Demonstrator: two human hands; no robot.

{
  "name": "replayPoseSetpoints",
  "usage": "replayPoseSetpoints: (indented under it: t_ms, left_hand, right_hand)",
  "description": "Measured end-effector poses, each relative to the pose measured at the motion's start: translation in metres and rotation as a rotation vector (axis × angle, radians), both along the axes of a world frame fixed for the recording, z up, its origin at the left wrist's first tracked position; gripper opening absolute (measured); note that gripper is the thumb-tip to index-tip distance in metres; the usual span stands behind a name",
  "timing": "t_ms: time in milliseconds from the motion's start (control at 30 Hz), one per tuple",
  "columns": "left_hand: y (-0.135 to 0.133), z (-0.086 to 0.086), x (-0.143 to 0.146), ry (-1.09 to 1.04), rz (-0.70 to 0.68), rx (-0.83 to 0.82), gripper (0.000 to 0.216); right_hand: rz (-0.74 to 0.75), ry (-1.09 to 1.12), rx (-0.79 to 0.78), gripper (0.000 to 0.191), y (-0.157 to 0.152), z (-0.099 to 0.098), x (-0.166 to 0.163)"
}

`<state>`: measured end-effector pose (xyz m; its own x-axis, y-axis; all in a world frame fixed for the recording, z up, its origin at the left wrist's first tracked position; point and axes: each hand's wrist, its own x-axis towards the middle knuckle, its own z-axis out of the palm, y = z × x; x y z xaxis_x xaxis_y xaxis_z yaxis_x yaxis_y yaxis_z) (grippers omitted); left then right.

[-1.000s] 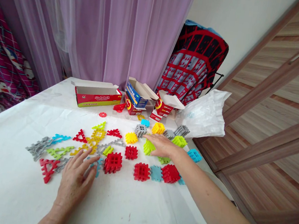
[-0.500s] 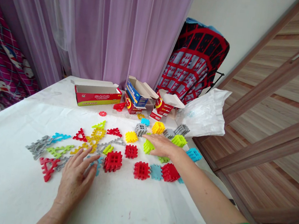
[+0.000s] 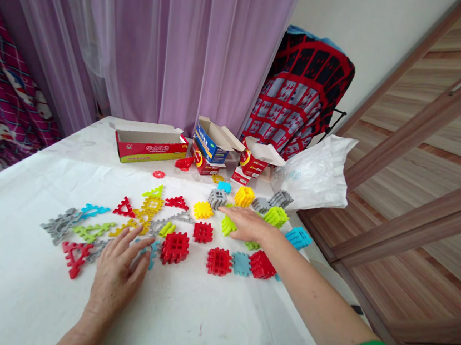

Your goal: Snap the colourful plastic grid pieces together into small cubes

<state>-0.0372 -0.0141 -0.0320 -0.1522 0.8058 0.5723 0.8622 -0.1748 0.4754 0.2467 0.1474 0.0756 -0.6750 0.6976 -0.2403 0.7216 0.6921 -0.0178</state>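
My left hand [image 3: 121,262] rests low over the white tabletop with its fingers spread, holding nothing. Beneath its fingertips lies a light blue toothed building piece [image 3: 152,253], partly covered. A red toothed block [image 3: 174,248] sits just right of that hand. My right hand [image 3: 249,225] reaches across a lime green toothed block [image 3: 228,226], its fingers stretched out over it; part of the block is hidden. Another lime green block [image 3: 276,217] stands behind the right wrist. Close by are a grey block [image 3: 217,199], a yellow piece [image 3: 203,210] and a smaller red block [image 3: 203,232].
Flat triangular and strip pieces, such as a red triangle [image 3: 75,257], lie at the left. Two red blocks line the front right. Open cardboard boxes, one red and green [image 3: 151,151] and one blue [image 3: 212,145], stand behind, beside a white bag [image 3: 318,175].
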Motion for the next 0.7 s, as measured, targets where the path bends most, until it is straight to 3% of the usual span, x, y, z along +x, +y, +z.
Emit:
replayPoseSetpoints:
  t_ms: [300, 433, 567, 700]
  left_hand:
    - [0.001, 0.0, 0.0, -0.057, 0.0, -0.012, 0.033]
    - [0.002, 0.004, -0.002, -0.087, -0.015, 0.013, 0.031]
    - [-0.005, 0.023, 0.001, -0.185, -0.03, 0.057, 0.031]
    - [-0.011, 0.061, 0.019, -0.472, 0.013, -0.06, 0.042]
  right_hand:
    - [-0.059, 0.096, 0.016, 0.082, 0.004, 0.01, 0.01]
    - [-0.309, 0.117, 0.054, 0.053, 0.002, 0.025, 0.02]
    - [-0.523, 0.071, 0.018, 0.043, -0.008, 0.029, 0.021]
    - [-0.622, 0.121, -0.088, 0.052, -0.01, 0.025, 0.022]
